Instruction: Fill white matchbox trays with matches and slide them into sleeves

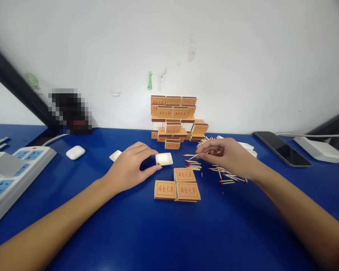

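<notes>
The blue desk (169, 233) in front of you runs back to a white wall. At its far left edge lies a grey-and-white power strip (14, 169) with blue sockets. Against the wall, straight ahead of you, stands a stack of orange matchboxes (173, 118), several layers high, with a few loose boxes at its foot. To your right a dark phone (282, 148) lies flat, and beyond it, near the desk's right edge, sits a flat white box (319, 148) with a cable.

Your left hand (130, 167) rests on the desk left of centre, thumb and fingers closed narrowly on the sides of a white inner tray (164, 159). Your right hand (228, 154) hovers over the scattered matches, its fingertips pinched on a single match (192, 156) that points toward the tray.

Just in front of the tray, three closed matchboxes (177, 185) lie flat and touching, labels up: two side by side and one behind them. A white earbud case (75, 152) sits well to the left, near the power strip. A second white tray (115, 155) peeks out behind your left hand, and more white trays (246, 146) lie behind your right.

The tray you hold sits flat on the desk between your two hands, and a few red match heads show at its left end. The loose matches (226, 175) lie spread under and beside your right hand, red heads pointing various ways.
</notes>
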The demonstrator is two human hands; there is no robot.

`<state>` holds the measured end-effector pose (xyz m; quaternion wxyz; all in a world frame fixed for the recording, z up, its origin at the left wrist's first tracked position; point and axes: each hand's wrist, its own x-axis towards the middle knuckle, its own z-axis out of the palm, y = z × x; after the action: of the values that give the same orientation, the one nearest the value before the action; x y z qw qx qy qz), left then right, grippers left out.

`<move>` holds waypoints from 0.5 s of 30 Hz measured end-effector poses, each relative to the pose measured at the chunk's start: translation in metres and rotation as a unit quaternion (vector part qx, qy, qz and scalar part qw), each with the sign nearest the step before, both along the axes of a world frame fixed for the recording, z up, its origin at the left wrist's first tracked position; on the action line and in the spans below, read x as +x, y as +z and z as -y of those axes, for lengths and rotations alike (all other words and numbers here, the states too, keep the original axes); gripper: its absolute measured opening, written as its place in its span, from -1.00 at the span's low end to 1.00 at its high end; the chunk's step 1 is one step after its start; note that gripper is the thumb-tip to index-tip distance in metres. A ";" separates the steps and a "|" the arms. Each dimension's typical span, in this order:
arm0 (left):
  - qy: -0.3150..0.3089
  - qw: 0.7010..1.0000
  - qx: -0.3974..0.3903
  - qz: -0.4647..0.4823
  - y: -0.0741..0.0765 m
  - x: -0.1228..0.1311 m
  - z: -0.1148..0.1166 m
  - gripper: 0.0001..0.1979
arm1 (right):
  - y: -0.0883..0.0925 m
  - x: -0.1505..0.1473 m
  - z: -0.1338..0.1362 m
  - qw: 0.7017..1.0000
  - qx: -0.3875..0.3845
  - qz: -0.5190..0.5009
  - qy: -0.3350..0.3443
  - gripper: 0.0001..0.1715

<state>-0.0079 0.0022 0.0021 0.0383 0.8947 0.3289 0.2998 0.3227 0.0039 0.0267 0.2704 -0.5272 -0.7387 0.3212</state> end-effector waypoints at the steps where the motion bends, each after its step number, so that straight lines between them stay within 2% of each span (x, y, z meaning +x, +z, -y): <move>1: 0.000 1.000 -0.001 0.000 0.000 0.000 0.000 -0.73 | -0.001 0.000 -0.001 1.000 -0.003 0.002 0.008 -0.65; 9: -0.003 1.000 0.000 -0.001 -0.001 0.001 -0.001 -0.74 | -0.005 0.006 -0.003 0.994 0.022 0.087 0.063 -0.76; 13: 0.001 1.000 0.000 0.000 0.000 0.000 -0.001 -0.72 | -0.003 0.005 0.002 0.985 0.071 0.140 0.068 -0.77; 15: 0.003 1.000 -0.001 -0.001 0.000 0.000 -0.001 -0.72 | -0.002 0.002 0.006 0.976 0.109 0.174 0.071 -0.71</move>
<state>-0.0078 0.0027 0.0025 0.0381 0.8939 0.3324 0.2983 0.3247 -0.0023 0.0252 0.1700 -0.4886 -0.8405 0.1610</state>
